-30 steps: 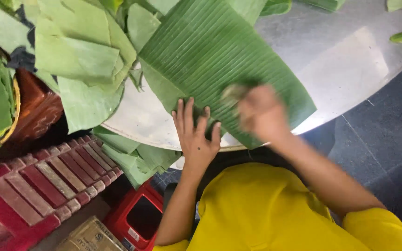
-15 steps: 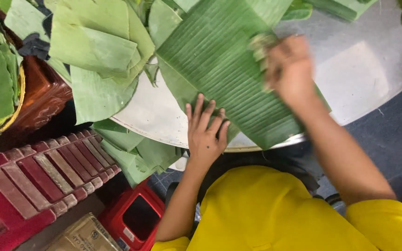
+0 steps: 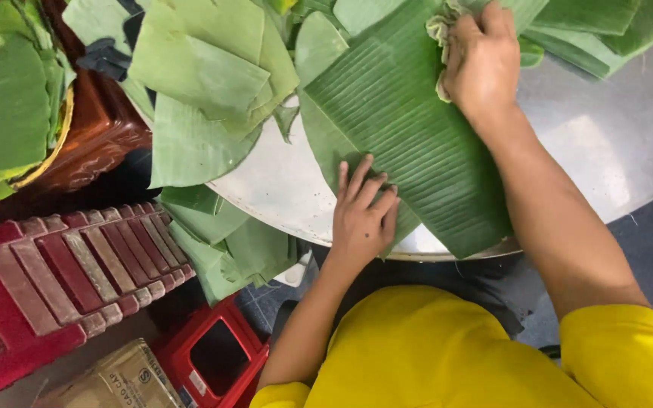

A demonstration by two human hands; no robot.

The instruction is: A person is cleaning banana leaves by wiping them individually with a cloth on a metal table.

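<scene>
A long ribbed banana leaf (image 3: 410, 128) lies diagonally on a round metal tray (image 3: 606, 143). My left hand (image 3: 363, 214) presses flat on the leaf's near end, fingers spread. My right hand (image 3: 484, 60) is closed on a pale crumpled cloth (image 3: 443, 34) and rests on the far part of the leaf. Both arms come out of yellow sleeves at the bottom of the view.
A pile of cut leaf pieces (image 3: 205, 68) covers the tray's left side and hangs over its edge. More leaves lie at the top right (image 3: 606, 26). A brown basket of leaves (image 3: 17, 113), red plastic stools (image 3: 62, 272) (image 3: 217, 355) and a cardboard box (image 3: 115, 378) stand at the left.
My right hand with the cloth has slid along the leaf from its near part to its far end. My left hand has stayed pressed on the near end.
</scene>
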